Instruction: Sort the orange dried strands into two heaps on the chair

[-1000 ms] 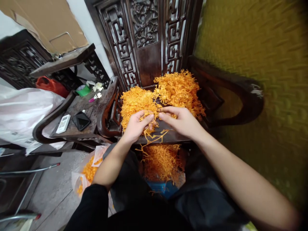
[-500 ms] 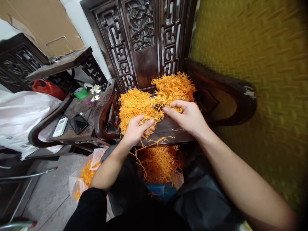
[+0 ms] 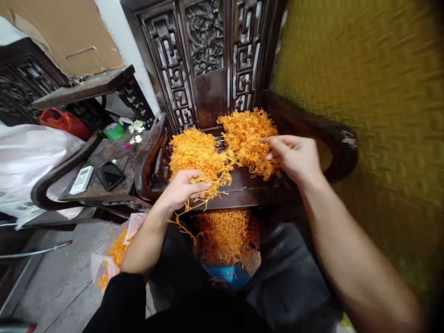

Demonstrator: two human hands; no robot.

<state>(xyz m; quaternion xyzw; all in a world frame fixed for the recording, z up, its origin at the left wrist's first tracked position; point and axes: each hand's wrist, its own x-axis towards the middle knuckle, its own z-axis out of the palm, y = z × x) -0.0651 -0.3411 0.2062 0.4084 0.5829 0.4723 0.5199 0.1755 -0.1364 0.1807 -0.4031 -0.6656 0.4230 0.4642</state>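
Observation:
My left hand [image 3: 185, 188] is closed around an orange branching sprig [image 3: 182, 224], whose thin stems hang below the fingers and whose curly tips reach to the right. Beside that hand lies a heap of curly orange pieces [image 3: 190, 150] on the dark wooden chair seat [image 3: 248, 192]. My right hand [image 3: 298, 155] is at the edge of a second orange heap [image 3: 246, 132], fingers drawn together in a pinch. Motion blur and the heap behind hide what those fingertips hold, if anything. Some orange bits between the heaps are smeared by motion.
Between my knees, orange stems [image 3: 225, 236] fill a blue container [image 3: 227, 275]. A plastic bag [image 3: 130, 226] of orange pieces stands on the floor at left. A side table [image 3: 104, 159] holds a black phone [image 3: 110, 175], white device [image 3: 82, 180] and green tape roll [image 3: 114, 131].
My right hand has moved right, away from the sprig, to the right heap. My left hand has shifted slightly left and down with the sprig still in it.

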